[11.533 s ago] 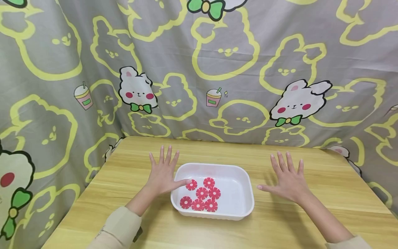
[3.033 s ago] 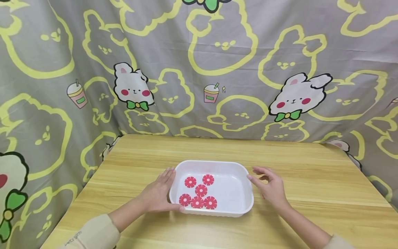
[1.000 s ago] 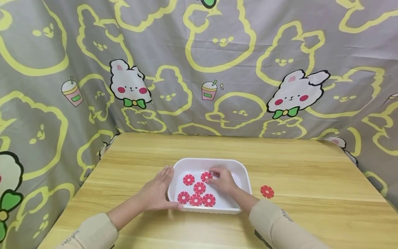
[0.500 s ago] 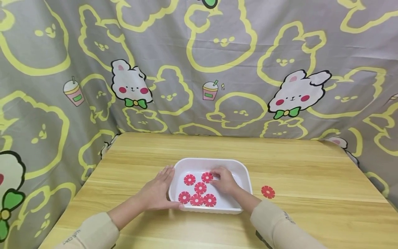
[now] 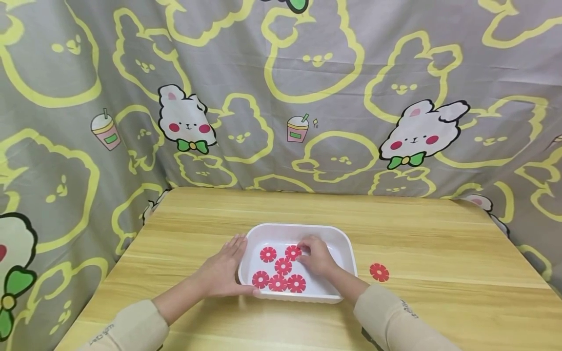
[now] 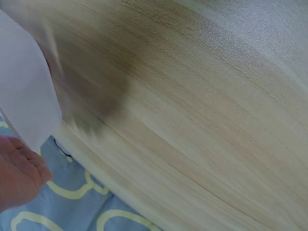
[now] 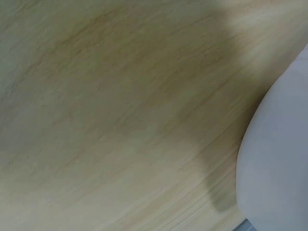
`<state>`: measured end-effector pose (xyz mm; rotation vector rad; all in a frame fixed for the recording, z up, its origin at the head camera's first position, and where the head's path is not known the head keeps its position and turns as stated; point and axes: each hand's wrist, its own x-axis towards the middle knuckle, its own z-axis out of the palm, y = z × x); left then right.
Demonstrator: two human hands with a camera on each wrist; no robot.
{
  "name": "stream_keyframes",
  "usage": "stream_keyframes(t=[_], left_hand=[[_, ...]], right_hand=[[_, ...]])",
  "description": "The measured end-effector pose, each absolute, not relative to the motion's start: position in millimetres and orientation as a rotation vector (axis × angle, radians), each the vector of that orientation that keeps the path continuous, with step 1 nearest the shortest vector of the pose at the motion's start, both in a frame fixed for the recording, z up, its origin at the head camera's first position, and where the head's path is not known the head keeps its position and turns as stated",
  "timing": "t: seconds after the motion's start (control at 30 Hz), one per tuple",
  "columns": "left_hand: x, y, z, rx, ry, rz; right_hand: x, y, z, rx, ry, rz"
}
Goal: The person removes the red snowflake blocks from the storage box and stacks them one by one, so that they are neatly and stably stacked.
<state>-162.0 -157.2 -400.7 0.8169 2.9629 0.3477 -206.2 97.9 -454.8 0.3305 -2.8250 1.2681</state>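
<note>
In the head view a white plastic tray (image 5: 303, 296) holds several red notched flower-shaped discs, the interlocking building kind. My left hand (image 5: 221, 270) presses the tray's left side with straight fingers, its thumb along the front rim. In the left wrist view, that hand's fingers (image 6: 21, 173) show at the tray wall (image 6: 29, 82). My right hand (image 5: 317, 256) reaches into the tray and pinches the edge of the rear right disc (image 5: 292, 252) between thumb and forefinger. Another red disc (image 5: 379, 272) lies flat on the table, right of the tray. The right wrist view shows no fingers.
The wood-grain table (image 5: 439, 234) extends around the tray. A grey patterned curtain (image 5: 246, 73) hangs behind it and along both sides. The tray's outer wall (image 7: 274, 163) stands close in the right wrist view.
Earlier, both hands were spread apart and every disc lay in the tray. One disc now lies on the table. My right hand has since moved into the tray; little changes over the last second.
</note>
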Motion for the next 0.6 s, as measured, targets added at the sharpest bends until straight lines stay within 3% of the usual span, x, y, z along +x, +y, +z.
stream_keyframes(t=[0.6], left_hand=[[-161,-157,-399,0.81,2.958,0.325]], right_hand=[[-198,100,-438,0.377,-2.713,1.342]])
